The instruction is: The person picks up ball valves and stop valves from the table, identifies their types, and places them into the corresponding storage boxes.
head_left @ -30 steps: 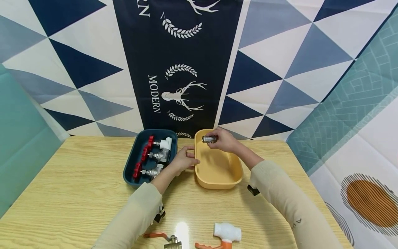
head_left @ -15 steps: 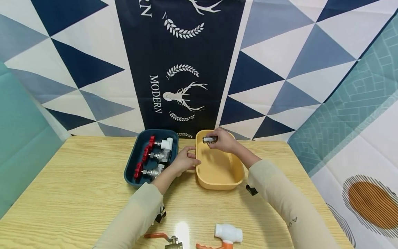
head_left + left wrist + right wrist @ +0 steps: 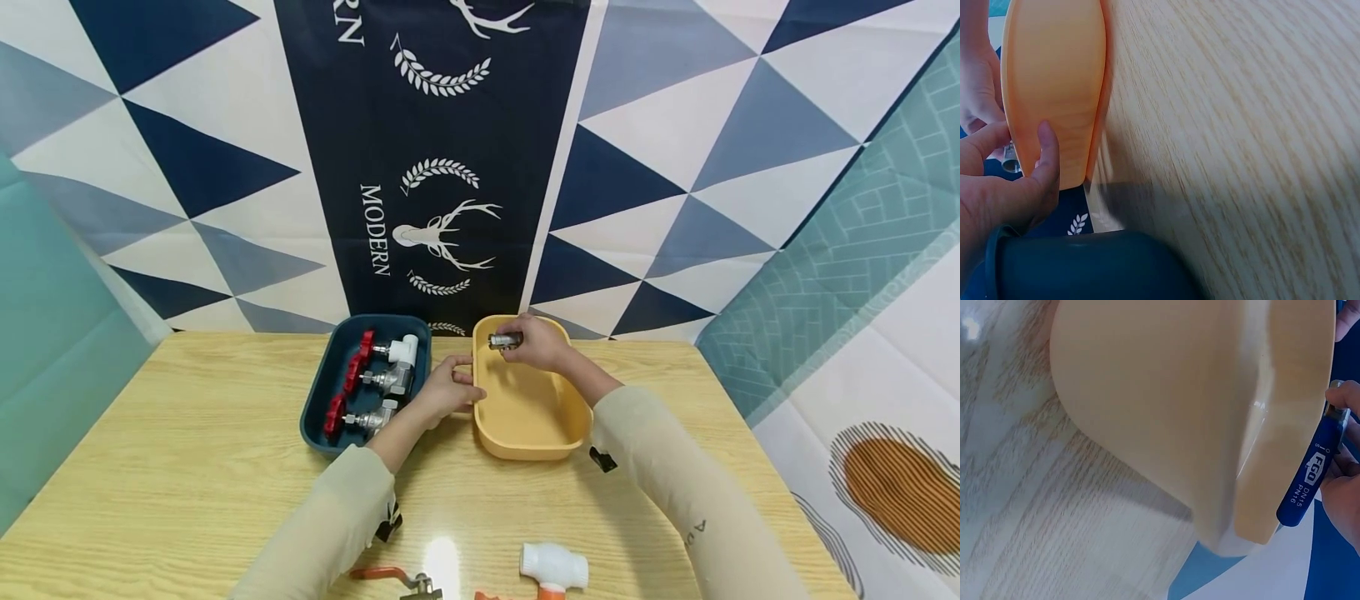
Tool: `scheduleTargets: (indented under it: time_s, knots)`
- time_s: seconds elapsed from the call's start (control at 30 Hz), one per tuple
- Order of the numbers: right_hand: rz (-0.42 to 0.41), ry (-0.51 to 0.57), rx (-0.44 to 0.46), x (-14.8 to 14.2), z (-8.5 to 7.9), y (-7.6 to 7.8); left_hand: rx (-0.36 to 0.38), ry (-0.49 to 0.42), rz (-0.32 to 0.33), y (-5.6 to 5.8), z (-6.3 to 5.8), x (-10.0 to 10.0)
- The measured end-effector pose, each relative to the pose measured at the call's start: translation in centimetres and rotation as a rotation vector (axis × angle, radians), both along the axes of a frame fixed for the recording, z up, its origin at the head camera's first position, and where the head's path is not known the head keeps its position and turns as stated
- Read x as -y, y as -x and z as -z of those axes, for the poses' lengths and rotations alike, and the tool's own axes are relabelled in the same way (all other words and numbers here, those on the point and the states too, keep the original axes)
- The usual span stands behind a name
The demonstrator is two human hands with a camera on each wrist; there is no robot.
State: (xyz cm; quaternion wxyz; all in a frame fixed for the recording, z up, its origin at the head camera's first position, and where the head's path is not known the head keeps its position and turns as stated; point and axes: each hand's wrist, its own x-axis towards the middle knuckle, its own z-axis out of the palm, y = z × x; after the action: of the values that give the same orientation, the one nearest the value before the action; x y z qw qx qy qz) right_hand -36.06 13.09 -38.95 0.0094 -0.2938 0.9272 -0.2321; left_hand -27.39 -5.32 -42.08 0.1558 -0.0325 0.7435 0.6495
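My right hand [image 3: 542, 343] holds a small metal ball valve [image 3: 504, 340] over the back of the yellow bin [image 3: 525, 408]. In the right wrist view the valve's blue lever [image 3: 1313, 465] shows, printed FGO DN15 PN16. My left hand [image 3: 442, 390] grips the bin's left side. In the left wrist view its fingers [image 3: 1049, 150] lie against the wall and at the rim. The bare bottom of the bin shows in the head view. To the left stands a dark blue bin [image 3: 326, 367] with metal and white valves [image 3: 388, 380] with red handwheels, partly behind my left hand.
At the table's front lie a brass valve with a red lever [image 3: 382, 572] and a white valve with an orange handle [image 3: 553, 567], both cut by the frame's edge. A patterned cloth [image 3: 465, 125] hangs behind the wooden table [image 3: 187, 442].
Both hands keep their hold, the right on the ball valve, the left at the yellow bin. The right forearm has shifted slightly inward; the whole view has drifted a little.
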Motion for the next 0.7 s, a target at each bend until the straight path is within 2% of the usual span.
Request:
scheduleTargets:
  time_s: [0.27,0.43,0.5,0.67,0.7]
  knots:
    - [-0.001,0.010,0.029,0.2,0.4,0.2,0.015,-0.002,0.012,0.0,-0.1,0.1]
    - [0.003,0.008,0.050,0.3,0.4,0.3,-0.001,0.009,0.023,-1.6,-2.5,0.2]
    - [-0.002,0.010,0.057,0.4,0.5,0.4,-0.006,0.008,0.020,-1.5,-2.3,0.1]
    - [-0.015,0.008,0.069,0.4,0.6,0.6,0.001,-0.003,0.010,0.1,0.0,0.1]
    - [-0.016,0.008,0.071,0.4,0.7,0.7,0.001,-0.005,0.011,0.1,0.0,0.1]
